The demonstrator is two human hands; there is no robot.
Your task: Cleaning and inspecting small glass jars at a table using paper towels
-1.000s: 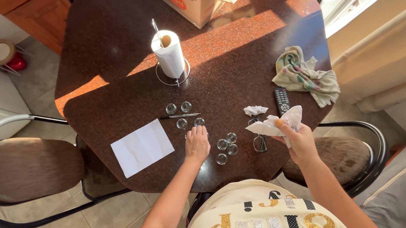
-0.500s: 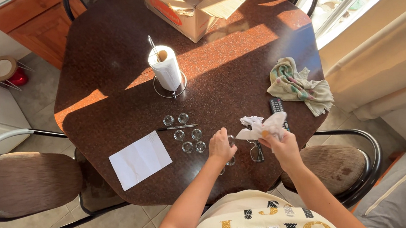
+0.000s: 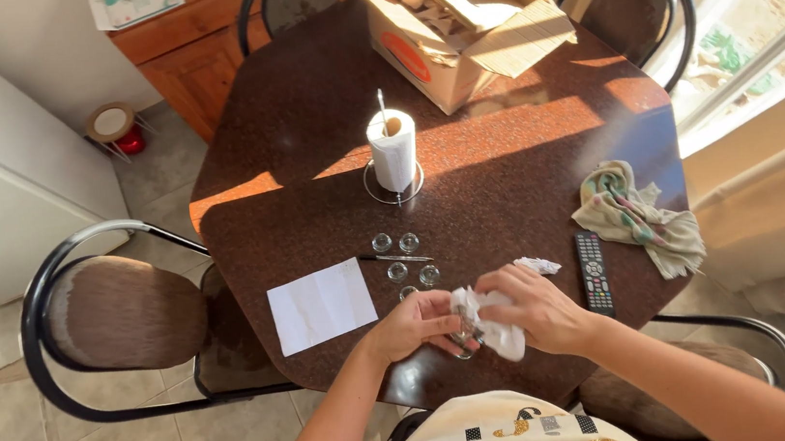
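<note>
- Dark brown speckled table (image 3: pixel 506 189) fills the middle of the view, with sun across its far half and tiled floor around it.
- Left hand (image 3: pixel 415 325) and right hand (image 3: pixel 536 307) meet at the near edge of the table; the left fingers are curled around a small clear glass (image 3: pixel 463 337), and the right fingers are clamped on a crumpled white paper towel (image 3: pixel 491 322) pressed against that glass.
- Compared with 1 second ago, the left hand has left the cluster of glasses on the table and come to the right hand, and both hands now sit closer to the person's body.
- 4 small glasses (image 3: pixel 406 256) stand in a loose group on the table beyond the hands, with a thin pen-like stick (image 3: pixel 395 258) lying among them; a 5th is partly hidden behind the left hand.
- White sheet of paper (image 3: pixel 322 305) lies flat to the left of the hands, near the table's edge.
- Paper towel roll (image 3: pixel 393 149) stands upright on its holder near the table's centre.
- Black remote control (image 3: pixel 594 272) lies right of the hands, just beside a patterned cloth (image 3: pixel 640 221) that reaches the right edge.
- Open cardboard box (image 3: pixel 469 23) sits at the far side.
- Bare tabletop stretches between the roll and the cloth; chairs (image 3: pixel 120 312) ring the table closely on the left, the far side and the near right.
</note>
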